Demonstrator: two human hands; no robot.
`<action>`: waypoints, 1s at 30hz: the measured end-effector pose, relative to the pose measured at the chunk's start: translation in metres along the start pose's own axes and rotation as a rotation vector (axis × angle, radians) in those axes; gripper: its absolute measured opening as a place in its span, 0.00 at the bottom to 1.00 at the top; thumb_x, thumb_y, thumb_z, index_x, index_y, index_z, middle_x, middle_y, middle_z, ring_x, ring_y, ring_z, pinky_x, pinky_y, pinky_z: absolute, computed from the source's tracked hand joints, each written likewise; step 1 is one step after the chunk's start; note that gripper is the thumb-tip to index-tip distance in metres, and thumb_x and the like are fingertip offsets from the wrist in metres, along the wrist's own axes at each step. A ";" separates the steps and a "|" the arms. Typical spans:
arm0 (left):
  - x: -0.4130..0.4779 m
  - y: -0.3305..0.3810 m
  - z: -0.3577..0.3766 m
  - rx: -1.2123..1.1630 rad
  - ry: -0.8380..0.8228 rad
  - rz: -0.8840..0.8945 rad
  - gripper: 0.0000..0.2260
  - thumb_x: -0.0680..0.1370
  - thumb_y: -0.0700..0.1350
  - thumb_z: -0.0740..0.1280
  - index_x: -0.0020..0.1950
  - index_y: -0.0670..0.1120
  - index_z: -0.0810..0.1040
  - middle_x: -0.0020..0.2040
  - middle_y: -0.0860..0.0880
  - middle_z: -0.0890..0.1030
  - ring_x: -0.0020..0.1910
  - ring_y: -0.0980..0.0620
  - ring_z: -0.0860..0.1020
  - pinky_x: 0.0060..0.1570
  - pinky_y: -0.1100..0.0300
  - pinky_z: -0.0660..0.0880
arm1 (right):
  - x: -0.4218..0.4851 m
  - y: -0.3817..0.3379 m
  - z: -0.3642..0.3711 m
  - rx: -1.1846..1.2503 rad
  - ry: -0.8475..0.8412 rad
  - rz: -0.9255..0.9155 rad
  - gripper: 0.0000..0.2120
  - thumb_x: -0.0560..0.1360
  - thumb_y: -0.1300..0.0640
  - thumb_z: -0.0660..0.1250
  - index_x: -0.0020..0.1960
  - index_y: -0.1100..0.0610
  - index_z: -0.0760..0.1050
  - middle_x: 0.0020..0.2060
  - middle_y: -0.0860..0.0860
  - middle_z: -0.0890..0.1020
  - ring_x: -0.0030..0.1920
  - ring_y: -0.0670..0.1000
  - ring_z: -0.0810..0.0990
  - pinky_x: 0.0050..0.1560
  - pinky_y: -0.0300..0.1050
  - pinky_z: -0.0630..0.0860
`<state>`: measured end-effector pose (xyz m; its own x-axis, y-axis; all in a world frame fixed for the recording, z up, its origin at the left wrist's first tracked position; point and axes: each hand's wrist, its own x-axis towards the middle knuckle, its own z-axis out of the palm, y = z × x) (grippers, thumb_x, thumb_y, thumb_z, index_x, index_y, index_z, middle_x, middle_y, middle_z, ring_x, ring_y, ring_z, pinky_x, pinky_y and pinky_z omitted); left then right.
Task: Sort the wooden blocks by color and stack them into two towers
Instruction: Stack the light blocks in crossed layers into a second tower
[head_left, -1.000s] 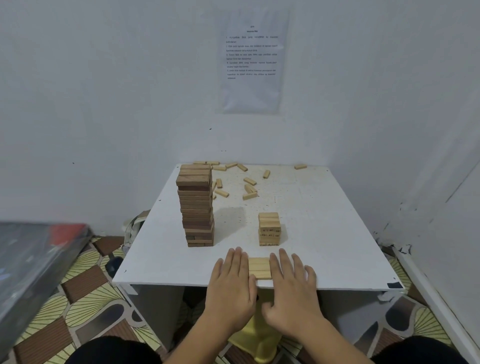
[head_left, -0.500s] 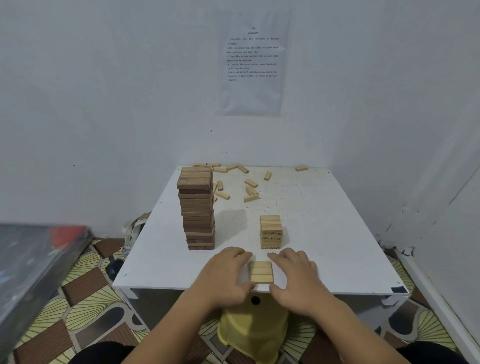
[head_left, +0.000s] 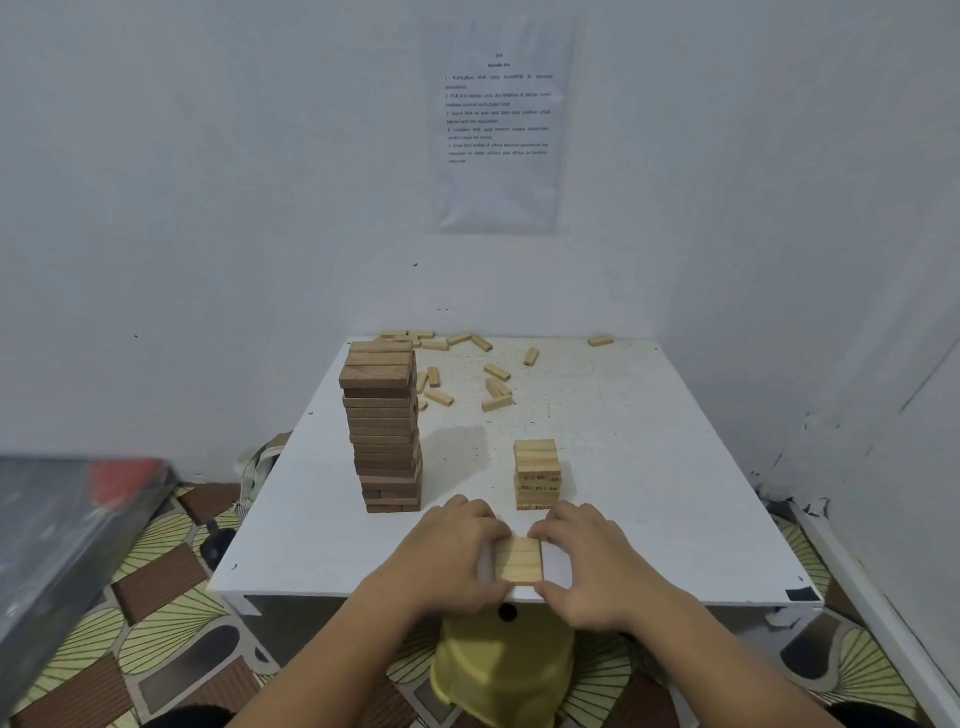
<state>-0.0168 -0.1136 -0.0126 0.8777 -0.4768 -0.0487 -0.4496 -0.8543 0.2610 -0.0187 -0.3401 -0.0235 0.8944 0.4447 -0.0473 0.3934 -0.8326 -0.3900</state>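
Observation:
A tall tower of dark brown blocks (head_left: 385, 431) stands on the left of the white table (head_left: 649, 467). A short tower of light blocks (head_left: 537, 475) stands to its right. Near the front edge lies a flat row of three light blocks (head_left: 518, 560). My left hand (head_left: 451, 558) grips the row's left side with curled fingers, and my right hand (head_left: 589, 564) grips its right side. Several loose light blocks (head_left: 496, 387) lie scattered at the back of the table.
White walls close in behind and to the right, with a printed sheet (head_left: 500, 124) on the back wall. A yellow stool (head_left: 501, 670) sits under the table's front edge. A grey case (head_left: 62, 530) lies on the left over the patterned floor.
My fingers went from lying flat beside the row of three light blocks to curling round its two sides. The view has tilted down slightly.

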 end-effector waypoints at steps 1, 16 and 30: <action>0.000 0.000 0.000 -0.019 0.003 -0.001 0.31 0.73 0.66 0.69 0.73 0.54 0.74 0.64 0.55 0.75 0.62 0.53 0.69 0.63 0.54 0.71 | -0.001 0.000 0.001 0.007 0.012 -0.011 0.28 0.71 0.37 0.66 0.69 0.42 0.71 0.59 0.38 0.69 0.59 0.45 0.67 0.64 0.46 0.69; -0.006 0.006 -0.017 -0.178 0.165 0.071 0.30 0.69 0.70 0.68 0.67 0.58 0.78 0.58 0.64 0.75 0.59 0.62 0.70 0.58 0.61 0.72 | -0.010 -0.005 -0.032 0.141 0.087 -0.057 0.27 0.65 0.33 0.69 0.62 0.40 0.73 0.50 0.33 0.70 0.57 0.38 0.70 0.54 0.37 0.73; 0.013 0.002 0.003 -0.184 0.007 -0.010 0.28 0.72 0.58 0.70 0.72 0.56 0.75 0.65 0.58 0.75 0.62 0.56 0.69 0.65 0.54 0.71 | -0.006 -0.020 -0.007 0.073 0.073 0.166 0.28 0.64 0.28 0.65 0.57 0.44 0.74 0.47 0.41 0.73 0.51 0.45 0.72 0.50 0.44 0.75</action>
<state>-0.0072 -0.1221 -0.0154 0.8832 -0.4668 -0.0455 -0.4038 -0.8062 0.4325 -0.0307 -0.3281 -0.0088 0.9599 0.2756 -0.0507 0.2247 -0.8651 -0.4485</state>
